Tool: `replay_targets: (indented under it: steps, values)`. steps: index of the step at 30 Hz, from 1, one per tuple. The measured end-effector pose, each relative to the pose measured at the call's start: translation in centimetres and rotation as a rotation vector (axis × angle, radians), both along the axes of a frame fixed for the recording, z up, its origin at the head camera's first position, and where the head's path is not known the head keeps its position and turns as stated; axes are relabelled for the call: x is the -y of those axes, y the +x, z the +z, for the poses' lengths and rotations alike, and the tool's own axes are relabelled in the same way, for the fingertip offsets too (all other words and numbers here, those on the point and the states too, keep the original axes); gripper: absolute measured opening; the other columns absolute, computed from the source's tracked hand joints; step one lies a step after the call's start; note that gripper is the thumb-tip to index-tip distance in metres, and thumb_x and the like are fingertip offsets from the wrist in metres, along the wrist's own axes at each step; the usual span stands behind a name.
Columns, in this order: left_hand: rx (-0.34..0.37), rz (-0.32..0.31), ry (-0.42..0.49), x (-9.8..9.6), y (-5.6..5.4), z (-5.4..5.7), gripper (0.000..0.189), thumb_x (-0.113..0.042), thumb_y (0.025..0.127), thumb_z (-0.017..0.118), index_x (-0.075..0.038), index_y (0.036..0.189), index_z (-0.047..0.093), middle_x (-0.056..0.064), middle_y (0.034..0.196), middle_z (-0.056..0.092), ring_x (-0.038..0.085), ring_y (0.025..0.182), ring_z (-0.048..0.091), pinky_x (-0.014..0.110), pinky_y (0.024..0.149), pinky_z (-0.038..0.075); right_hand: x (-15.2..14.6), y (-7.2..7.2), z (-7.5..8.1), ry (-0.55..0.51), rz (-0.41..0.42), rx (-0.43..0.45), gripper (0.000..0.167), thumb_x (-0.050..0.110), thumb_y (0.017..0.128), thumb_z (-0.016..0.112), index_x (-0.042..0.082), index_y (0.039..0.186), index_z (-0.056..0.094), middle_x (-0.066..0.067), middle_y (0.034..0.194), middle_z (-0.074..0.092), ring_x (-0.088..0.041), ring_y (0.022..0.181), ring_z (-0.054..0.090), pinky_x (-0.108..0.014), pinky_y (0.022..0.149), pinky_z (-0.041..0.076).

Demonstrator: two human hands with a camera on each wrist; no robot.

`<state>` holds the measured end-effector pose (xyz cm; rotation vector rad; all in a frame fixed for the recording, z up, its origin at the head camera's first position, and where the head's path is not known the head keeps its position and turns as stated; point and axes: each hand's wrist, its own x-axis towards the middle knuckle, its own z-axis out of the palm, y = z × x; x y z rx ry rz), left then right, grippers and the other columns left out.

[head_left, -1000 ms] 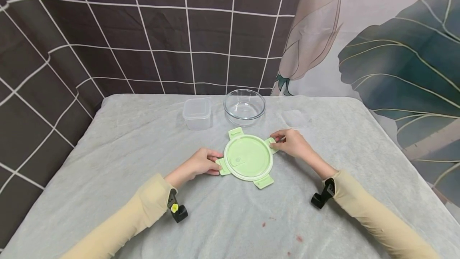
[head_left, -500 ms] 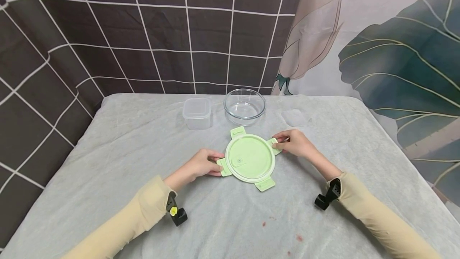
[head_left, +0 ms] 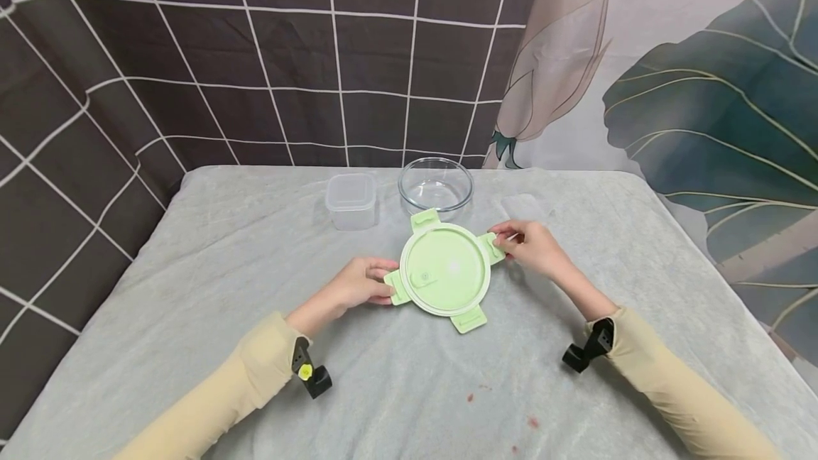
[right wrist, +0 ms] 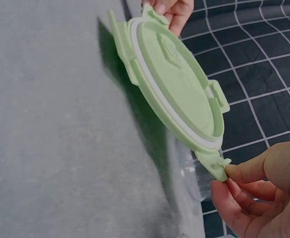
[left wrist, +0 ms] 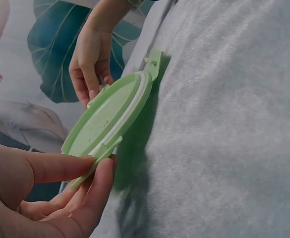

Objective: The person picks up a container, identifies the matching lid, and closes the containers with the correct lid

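A round green lid (head_left: 445, 270) with a white seal ring and flaps around its rim is held between both hands. My left hand (head_left: 359, 284) pinches the flap on its left side between thumb and fingers, which the left wrist view shows close up. The right hand (head_left: 529, 247) pinches the opposite flap. Both wrist views show the lid (right wrist: 182, 84) tilted and raised off the cloth, a shadow beneath it. Just behind the lid stands a round clear glass bowl (head_left: 436, 187), its front partly covered by the lid's far flap.
A square translucent plastic container (head_left: 351, 201) stands left of the bowl. Right of the bowl lies a flat clear piece (head_left: 522, 208), hard to make out. Grey cloth (head_left: 243, 247) covers the table, with small reddish spots near the front. Dark gridded fabric (head_left: 287, 55) hangs behind.
Both hands have lifted the lid off the cloth. It has moved slightly away from me, toward the bowl, and now overlaps the bowl's front. Bowl and square container have stayed put.
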<state>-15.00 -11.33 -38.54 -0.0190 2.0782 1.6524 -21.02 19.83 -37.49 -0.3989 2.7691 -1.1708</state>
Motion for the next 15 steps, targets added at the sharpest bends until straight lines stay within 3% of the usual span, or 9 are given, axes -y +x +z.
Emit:
replay_targets:
  steps: [4,10,15]
  values:
    - [-0.028,0.007,0.023,0.2,-0.2,0.5,0.049,0.009,0.084,0.062,0.007,0.132,0.051,0.026,0.123,0.062,0.012,0.080,0.068,0.027,0.074,0.059,0.0,0.0,0.8,-0.030,-0.006,-0.006,0.025,0.005,0.093,0.059,-0.007,0.114,0.064,-0.022,0.097,0.068,-0.017,0.070,0.063,-0.028,0.060,0.056]
    - [-0.098,0.037,0.027,0.2,-0.5,1.4,0.045,0.008,0.085,0.061,0.007,0.130,0.054,0.025,0.119,0.062,0.008,0.077,0.066,0.025,0.076,0.059,0.0,-0.3,1.7,-0.075,0.006,-0.031,0.023,0.003,0.093,0.057,-0.009,0.113,0.062,-0.024,0.099,0.066,-0.005,0.072,0.059,-0.034,0.068,0.059]
    - [-0.144,0.062,0.033,0.2,-1.1,1.9,0.044,0.008,0.084,0.061,0.008,0.128,0.056,0.024,0.116,0.063,0.004,0.073,0.065,0.024,0.075,0.059,0.0,-0.5,2.5,-0.068,0.016,-0.115,0.021,0.004,0.093,0.058,-0.006,0.111,0.062,-0.021,0.095,0.066,-0.006,0.071,0.060,-0.027,0.065,0.058]
